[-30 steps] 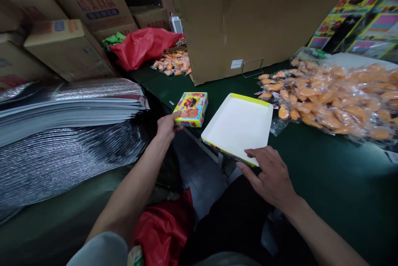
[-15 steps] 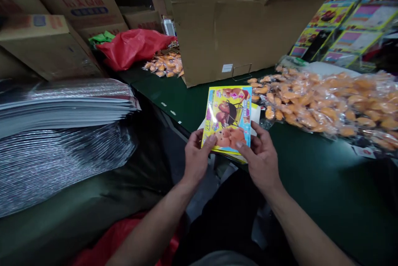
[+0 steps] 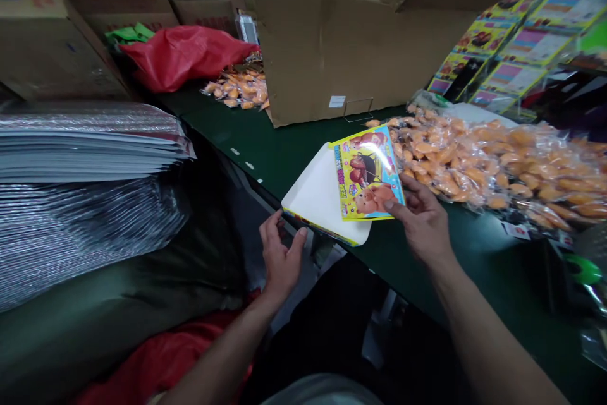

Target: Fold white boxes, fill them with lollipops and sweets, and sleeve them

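Observation:
My right hand (image 3: 420,215) pinches the lower right corner of a flat yellow and blue printed card box (image 3: 366,174), tilted slightly, with pictures on its face. Beneath and to the left of it lies a white flat piece (image 3: 315,196) with a printed yellow edge, its corner over the green table's front edge. My left hand (image 3: 283,256) is by that piece's left corner, thumb and fingers apart, with nothing held between them.
Behind stands a large cardboard box (image 3: 341,57) on the green table (image 3: 227,133). Bagged orange pieces (image 3: 497,165) are heaped at the right. Stacked silvery sheets (image 3: 85,146) lie left, near a red bag (image 3: 184,54). Printed packages (image 3: 516,32) stand at the back right.
My left hand has let go of the printed card box and moved left and down. My right hand has shifted it right, and more of the white piece beneath now shows. The view has shifted slightly.

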{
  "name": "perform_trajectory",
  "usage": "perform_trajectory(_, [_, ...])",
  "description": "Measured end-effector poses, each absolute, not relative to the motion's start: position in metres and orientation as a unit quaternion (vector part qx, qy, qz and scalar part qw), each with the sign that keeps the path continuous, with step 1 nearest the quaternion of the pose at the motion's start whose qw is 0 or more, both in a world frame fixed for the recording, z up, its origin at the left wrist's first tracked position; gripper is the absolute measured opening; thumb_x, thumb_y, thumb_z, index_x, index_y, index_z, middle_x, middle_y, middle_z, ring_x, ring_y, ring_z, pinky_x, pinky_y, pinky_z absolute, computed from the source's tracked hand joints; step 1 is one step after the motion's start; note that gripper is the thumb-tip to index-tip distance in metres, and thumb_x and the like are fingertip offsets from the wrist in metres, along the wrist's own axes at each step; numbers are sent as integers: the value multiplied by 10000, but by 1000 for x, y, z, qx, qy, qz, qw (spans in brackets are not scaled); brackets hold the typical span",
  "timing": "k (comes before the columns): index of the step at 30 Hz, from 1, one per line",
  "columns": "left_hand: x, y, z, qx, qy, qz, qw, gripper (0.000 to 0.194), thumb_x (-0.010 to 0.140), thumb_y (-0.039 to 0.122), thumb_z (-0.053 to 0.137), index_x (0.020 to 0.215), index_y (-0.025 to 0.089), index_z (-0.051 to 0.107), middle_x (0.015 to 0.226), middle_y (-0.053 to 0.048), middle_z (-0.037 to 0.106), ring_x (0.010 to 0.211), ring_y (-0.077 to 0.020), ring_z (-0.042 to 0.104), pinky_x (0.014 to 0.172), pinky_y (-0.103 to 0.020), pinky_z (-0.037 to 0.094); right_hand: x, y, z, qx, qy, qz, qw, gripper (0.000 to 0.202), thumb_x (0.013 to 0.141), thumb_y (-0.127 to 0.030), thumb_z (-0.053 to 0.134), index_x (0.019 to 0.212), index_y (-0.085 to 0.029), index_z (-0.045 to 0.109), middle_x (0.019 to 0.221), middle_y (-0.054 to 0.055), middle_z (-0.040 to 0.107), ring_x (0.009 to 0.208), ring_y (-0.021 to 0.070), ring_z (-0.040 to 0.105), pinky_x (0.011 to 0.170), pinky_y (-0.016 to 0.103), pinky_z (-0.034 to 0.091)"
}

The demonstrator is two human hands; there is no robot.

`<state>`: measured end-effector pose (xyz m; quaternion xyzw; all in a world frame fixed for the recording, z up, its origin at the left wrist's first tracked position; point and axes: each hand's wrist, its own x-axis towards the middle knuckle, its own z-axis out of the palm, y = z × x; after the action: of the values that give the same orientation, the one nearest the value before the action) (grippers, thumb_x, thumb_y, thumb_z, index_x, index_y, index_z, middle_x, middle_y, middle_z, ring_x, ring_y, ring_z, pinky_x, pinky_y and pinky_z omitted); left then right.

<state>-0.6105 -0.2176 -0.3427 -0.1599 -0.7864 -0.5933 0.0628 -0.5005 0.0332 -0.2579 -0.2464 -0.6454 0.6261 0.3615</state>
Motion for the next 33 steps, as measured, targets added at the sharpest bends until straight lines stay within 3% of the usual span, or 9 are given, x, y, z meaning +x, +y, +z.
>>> perform_trajectory(4, [-594,-215,-318,-227,-758,-598,127,637,916,408,784,1483,297,517,1452,-119,518,1290,-301,591,1065,-459,529,-497,23,-257,-264,-575,686,359,903,686,-365,961,1477,-256,540,1197,96,762,1099,329,747,1022,626,596])
perform_trajectory(9, [-571,-190,-281,-226,-623,-743,-94,853,857,489,854,1565,359,396,1526,-120,533,1335,-299,608,1061,-464,569,-496,-30,-249,-227,-506,780,288,759,718,-351,885,1388,-263,538,1479,132,631,1329,380,646,1122,620,544])
perform_trajectory(13, [-573,-166,-262,-189,-499,-820,-205,699,846,438,869,1435,315,512,1470,-93,627,1334,-302,644,1130,-490,554,-490,-63,-260,-168,-545,783,246,591,803,-395,841,1307,-294,549,1467,104,644,1358,365,628,1157,610,525])
perform_trajectory(16, [-592,-165,-256,-184,-474,-832,-223,667,796,375,908,1373,278,590,1417,-93,676,1277,-319,684,1104,-498,578,-468,-39,-266,-214,-575,732,297,567,825,-521,824,1272,-272,581,1447,142,632,1348,383,623,1124,652,524])
perform_trajectory(20, [-624,-179,-249,-224,-499,-792,-271,708,733,371,944,1360,228,649,1375,-118,707,1234,-355,704,1046,-501,610,-430,33,-242,-246,-688,532,429,956,710,-451,958,1539,-348,493,1612,150,467,1482,408,478,1206,718,374])
perform_trajectory(24, [-636,-183,-239,-288,-502,-747,-328,698,738,341,943,1366,204,671,1360,-128,714,1257,-364,690,1053,-480,601,-422,65,-205,-186,-779,507,318,1241,597,-383,1036,1642,-459,372,1687,94,385,1523,411,418,1171,677,439])
perform_trajectory(27, [-636,-180,-238,-311,-476,-727,-384,711,770,353,921,1414,234,644,1377,-128,698,1231,-357,699,1026,-489,607,-431,53,-203,-183,-734,612,231,1069,611,-351,1028,1552,-382,522,1539,104,566,1325,398,623,1015,639,593])
perform_trajectory(30, [-643,-183,-250,-284,-508,-761,-286,722,823,426,874,1467,262,592,1382,-120,674,1229,-317,681,1036,-455,586,-437,40,-218,-218,-673,647,284,828,640,-338,1009,1387,-309,652,1342,97,692,1137,372,721,943,647,629])
perform_trajectory(33, [-654,-194,-276,-167,-599,-783,-24,603,918,491,763,1439,254,576,1324,-106,653,1198,-258,657,1046,-394,549,-446,41,-229,-246,-661,590,394,788,634,-330,1006,1346,-316,667,1324,73,692,1166,371,703,1016,682,583])
